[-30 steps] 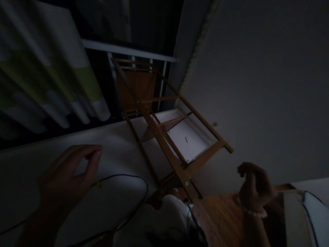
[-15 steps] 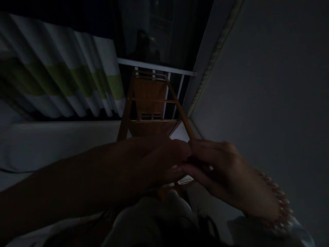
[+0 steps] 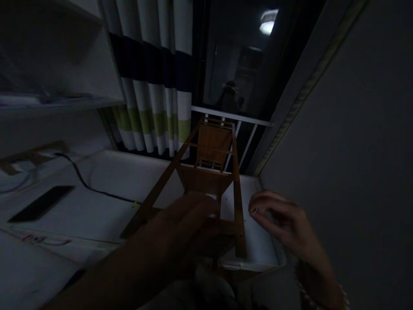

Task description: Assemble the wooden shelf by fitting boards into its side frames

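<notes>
Dim overall; bright glare [image 3: 267, 28] in the window [image 3: 245, 58]; left hand [image 3: 189, 219] apparently blurred.

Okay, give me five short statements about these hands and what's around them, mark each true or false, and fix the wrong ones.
1. The right hand pinches a small object. True.
2. The left hand shows in front of the wooden frame. True.
3. The curtain is plain red. False: the curtain has white, dark blue and green bands.
4. A black cable lies on the white surface. True.
5. The flat black object is right of the wooden frame. False: the flat black object is left of it.
</notes>
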Motion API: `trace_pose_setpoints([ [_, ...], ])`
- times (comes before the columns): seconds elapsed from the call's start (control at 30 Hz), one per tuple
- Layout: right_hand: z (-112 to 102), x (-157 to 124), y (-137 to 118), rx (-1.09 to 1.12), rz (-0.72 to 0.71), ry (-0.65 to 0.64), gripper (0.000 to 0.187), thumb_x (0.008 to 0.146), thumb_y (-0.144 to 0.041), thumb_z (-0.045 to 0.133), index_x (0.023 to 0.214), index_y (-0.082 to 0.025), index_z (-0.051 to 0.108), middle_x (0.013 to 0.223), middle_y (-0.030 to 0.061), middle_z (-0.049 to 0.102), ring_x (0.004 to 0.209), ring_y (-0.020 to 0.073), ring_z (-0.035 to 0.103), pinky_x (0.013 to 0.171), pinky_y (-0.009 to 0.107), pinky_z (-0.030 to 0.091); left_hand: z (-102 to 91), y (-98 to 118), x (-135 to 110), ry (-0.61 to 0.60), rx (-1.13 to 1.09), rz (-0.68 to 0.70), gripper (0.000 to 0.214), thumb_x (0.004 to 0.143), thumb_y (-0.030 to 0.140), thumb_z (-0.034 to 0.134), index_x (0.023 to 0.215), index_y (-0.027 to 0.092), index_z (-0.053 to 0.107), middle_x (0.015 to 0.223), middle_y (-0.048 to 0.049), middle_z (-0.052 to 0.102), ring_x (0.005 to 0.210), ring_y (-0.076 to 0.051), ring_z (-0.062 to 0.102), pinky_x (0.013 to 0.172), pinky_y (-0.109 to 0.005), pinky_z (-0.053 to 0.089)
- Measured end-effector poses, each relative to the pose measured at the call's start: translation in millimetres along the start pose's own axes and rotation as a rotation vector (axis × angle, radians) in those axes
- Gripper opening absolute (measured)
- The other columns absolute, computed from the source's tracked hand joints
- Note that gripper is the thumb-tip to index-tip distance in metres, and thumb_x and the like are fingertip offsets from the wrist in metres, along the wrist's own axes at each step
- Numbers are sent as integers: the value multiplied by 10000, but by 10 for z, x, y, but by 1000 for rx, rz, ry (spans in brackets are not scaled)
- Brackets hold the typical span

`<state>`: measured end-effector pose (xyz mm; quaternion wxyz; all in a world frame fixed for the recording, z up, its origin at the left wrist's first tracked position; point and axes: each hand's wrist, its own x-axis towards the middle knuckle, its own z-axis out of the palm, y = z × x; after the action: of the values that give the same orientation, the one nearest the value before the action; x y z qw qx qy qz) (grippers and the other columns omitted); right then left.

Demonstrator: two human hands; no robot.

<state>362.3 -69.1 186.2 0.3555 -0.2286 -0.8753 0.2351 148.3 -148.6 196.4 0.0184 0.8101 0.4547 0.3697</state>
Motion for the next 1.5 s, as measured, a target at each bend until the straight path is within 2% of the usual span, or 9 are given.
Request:
trace_pose_setpoints([
  [0.13,265,-281,351,160,120,-48,83,777,-160,518,763,-151,599,750,47,560,673,112,510,550,226,420,571,-240,-168,-21,114,133,261,825,206,431,1079,148,422,1036,-93,535,947,-159,505,797,-261,453],
  [0.27,403,-435,455,184,233,27,105,748,-113,503,793,-158,586,737,31,566,629,93,492,528,202,400,789,-285,-90,-41,119,139,307,809,248,477,1084,132,408,1001,-96,545,913,-172,506,802,-288,437],
  [0.4,389,-497,450,193,228,72,177,757,-121,525,920,-184,553,705,3,546,605,85,485,531,190,418,801,-269,3,-145,90,153,301,797,237,504,1067,160,396,958,-60,555,862,-156,518,767,-269,435],
  [0.6,337,-549,366,184,39,-7,178,819,-89,469,932,-185,567,814,38,555,744,112,532,618,225,452,887,-351,-73,-270,91,141,423,778,194,530,1149,197,326,1010,-64,546,891,-175,526,744,-285,447],
  [0.73,211,-453,236,80,123,-217,232,842,-90,432,1000,-211,553,845,27,542,779,106,526,651,218,449,868,-318,-66,-343,101,125,428,775,95,475,1168,191,333,1057,-81,540,918,-192,524,759,-305,453],
  [0.83,128,-338,172,6,185,-348,180,852,-105,423,890,-204,568,801,1,546,730,89,526,638,198,440,828,-275,-42,-328,77,118,435,782,108,464,1191,185,337,1059,-87,545,915,-196,526,754,-309,455],
  [0.93,110,-262,157,-87,217,-403,186,863,-129,402,756,-183,545,721,-10,546,648,82,519,582,194,424,799,-264,-32,-400,65,92,448,778,102,475,1197,186,341,1078,-85,538,945,-187,517,784,-302,450],
  [1.17,148,-217,150,-232,99,-542,174,880,-197,354,836,-189,522,734,-12,572,614,77,519,525,185,379,804,-330,-80,-410,17,110,571,752,23,438,1270,182,256,1137,-78,496,988,-176,481,825,-308,442],
  [1.5,138,-397,163,-206,99,-437,153,860,-133,425,898,-192,561,791,5,575,731,104,489,618,216,376,838,-386,-100,-386,8,130,496,789,91,447,1254,190,304,1113,-76,515,977,-175,489,807,-315,464],
])
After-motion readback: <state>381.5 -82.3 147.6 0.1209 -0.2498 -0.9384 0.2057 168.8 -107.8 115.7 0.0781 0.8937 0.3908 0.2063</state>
